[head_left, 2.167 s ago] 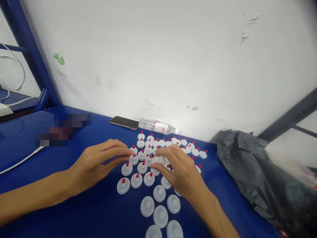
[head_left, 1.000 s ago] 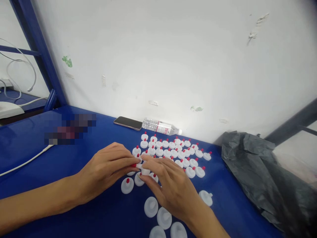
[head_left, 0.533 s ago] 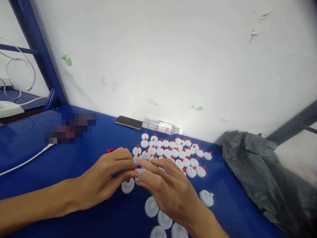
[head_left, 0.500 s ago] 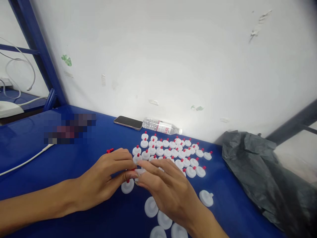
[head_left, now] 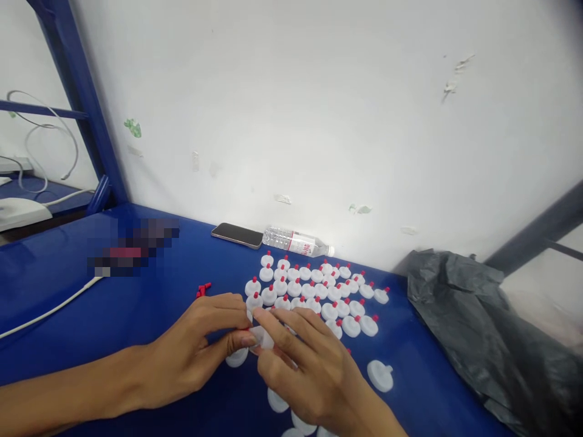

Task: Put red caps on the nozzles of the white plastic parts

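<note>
My left hand (head_left: 204, 343) is closed in a pinch at the small spout of a white round nozzle cap (head_left: 265, 337). A sliver of a red tip cap (head_left: 248, 329) shows at its fingertips, mostly covered. From the other side, my right hand (head_left: 312, 361) grips the white cap's disc, its fingers bent round it. Behind the hands stand several rows of white nozzle caps with red tips (head_left: 308, 290). Loose red tip caps (head_left: 203, 290) lie beyond my left hand. A white nozzle cap without red (head_left: 380, 376) lies right of my right hand; several white discs (head_left: 277, 400) are partly hidden below it.
On the blue table (head_left: 182, 255), a phone (head_left: 237, 235) and a plastic bottle (head_left: 296, 241) lie along the wall. A dark plastic bag (head_left: 460, 309) covers the right side. A white cable (head_left: 50, 312) runs to a blurred object (head_left: 132, 247) at left.
The view has shifted, so the table sits a little lower. Both hands stay together on the white cap, and more of it shows between my fingers.
</note>
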The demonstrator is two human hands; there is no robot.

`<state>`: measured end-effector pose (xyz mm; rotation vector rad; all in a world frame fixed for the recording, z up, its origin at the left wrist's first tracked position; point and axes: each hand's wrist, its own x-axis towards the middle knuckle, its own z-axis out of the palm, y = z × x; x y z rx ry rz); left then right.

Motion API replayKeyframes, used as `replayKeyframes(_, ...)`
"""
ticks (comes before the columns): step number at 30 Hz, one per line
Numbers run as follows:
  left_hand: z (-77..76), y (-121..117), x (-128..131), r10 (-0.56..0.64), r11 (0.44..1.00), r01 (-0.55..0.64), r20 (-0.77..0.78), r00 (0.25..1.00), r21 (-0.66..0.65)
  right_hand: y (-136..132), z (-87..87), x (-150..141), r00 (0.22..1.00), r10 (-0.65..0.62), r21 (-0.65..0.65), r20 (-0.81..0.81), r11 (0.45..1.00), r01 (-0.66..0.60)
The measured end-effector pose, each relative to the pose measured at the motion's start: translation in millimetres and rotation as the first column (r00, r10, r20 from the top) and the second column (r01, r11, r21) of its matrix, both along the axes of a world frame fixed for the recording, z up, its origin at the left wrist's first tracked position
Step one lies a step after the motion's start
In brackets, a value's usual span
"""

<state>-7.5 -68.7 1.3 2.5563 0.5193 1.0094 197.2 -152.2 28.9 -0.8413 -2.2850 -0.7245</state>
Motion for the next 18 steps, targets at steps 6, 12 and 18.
replayKeyframes(6, 3.3, 5, 1, -0.018, 1.000, 0.018, 0.003, 1.000, -0.021, 4, 4.2, -3, 0.999, -0.039, -0.022, -0.018, 0.999, 0.038)
replayKeyframes(12, 17.6, 21, -10, 0.130, 0.989, -0.132, 0.028, 0.991, 0.071, 9, 13.8, 18, 0.972, -0.123, -0.113, -0.199, 0.988, 0.101)
replayKeyframes(18, 42.0, 41, -16, 0.393, 0.897, -0.406, 0.106, 0.914, 0.177, -9, 37.9, 63, 0.930, -0.202, -0.025, -0.308, 0.979, 0.204)
